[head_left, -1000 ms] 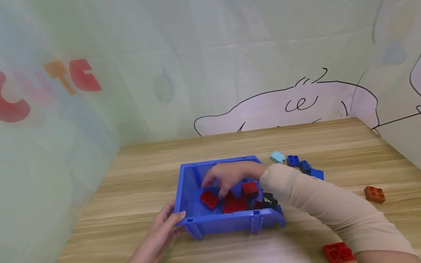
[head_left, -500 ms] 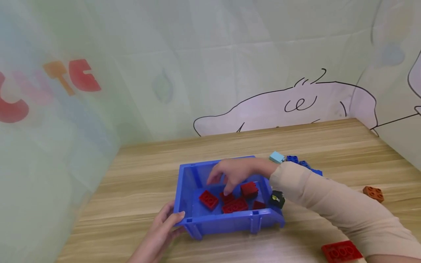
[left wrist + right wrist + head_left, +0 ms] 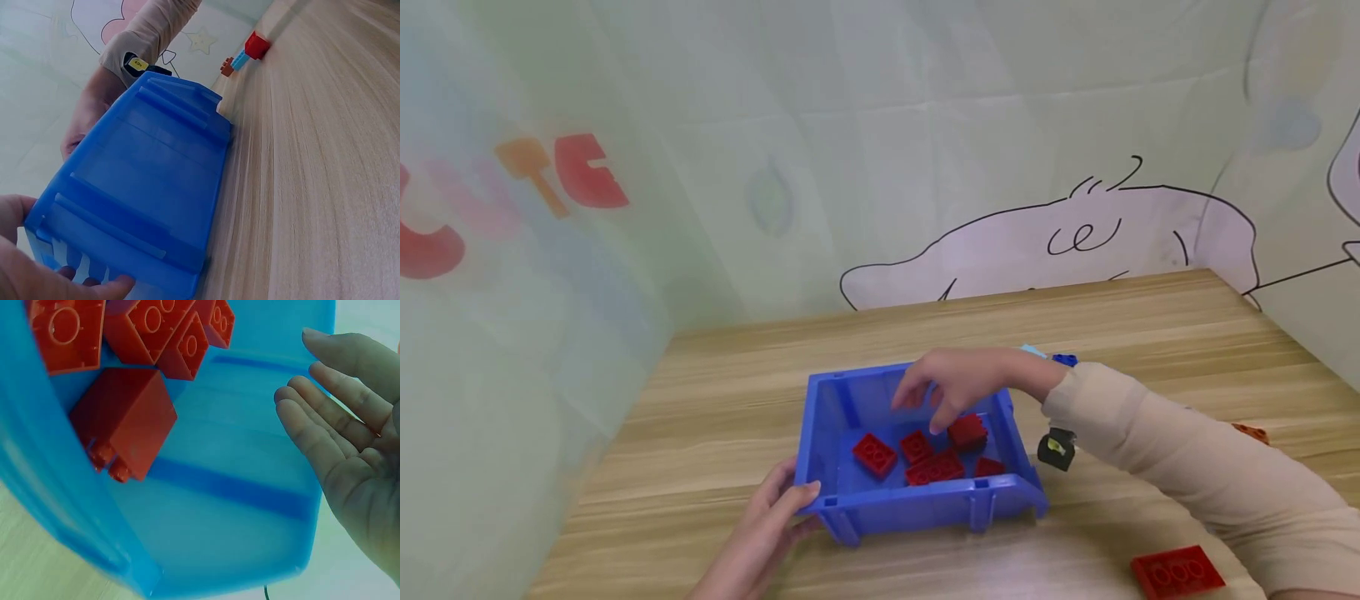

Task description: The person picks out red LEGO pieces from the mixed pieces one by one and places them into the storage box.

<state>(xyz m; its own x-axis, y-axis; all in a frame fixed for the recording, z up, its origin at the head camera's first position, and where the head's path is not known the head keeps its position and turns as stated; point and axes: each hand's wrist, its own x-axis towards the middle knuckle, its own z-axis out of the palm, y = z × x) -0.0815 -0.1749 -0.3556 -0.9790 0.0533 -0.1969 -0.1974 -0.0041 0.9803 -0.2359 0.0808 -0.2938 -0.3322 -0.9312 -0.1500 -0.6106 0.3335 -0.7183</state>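
Observation:
A blue plastic bin (image 3: 917, 507) stands on the wooden table with several red toy bricks (image 3: 875, 456) lying inside. My left hand (image 3: 763, 529) grips the bin's left end, thumb over the rim; in the left wrist view its fingers (image 3: 115, 289) spread along the outer wall. Over the bin's far side hovers my right hand (image 3: 958, 383), fingers loosely bent with nothing between them. The right wrist view shows that hand (image 3: 359, 419) palm up to the camera, apart from the red brick with studs (image 3: 128, 419). A small black device (image 3: 1056, 448) hangs at the right wrist.
A red brick (image 3: 1177, 572) lies upside down at the table's front right. An orange brick (image 3: 1251, 433), a blue brick (image 3: 1064, 360) and a light blue brick (image 3: 1032, 350) peek out behind the right sleeve. Printed cloth (image 3: 880, 167) closes off the back.
My right hand has drifted right and slightly up, away from the small red brick in the middle. The left hand and the bin have stayed in place.

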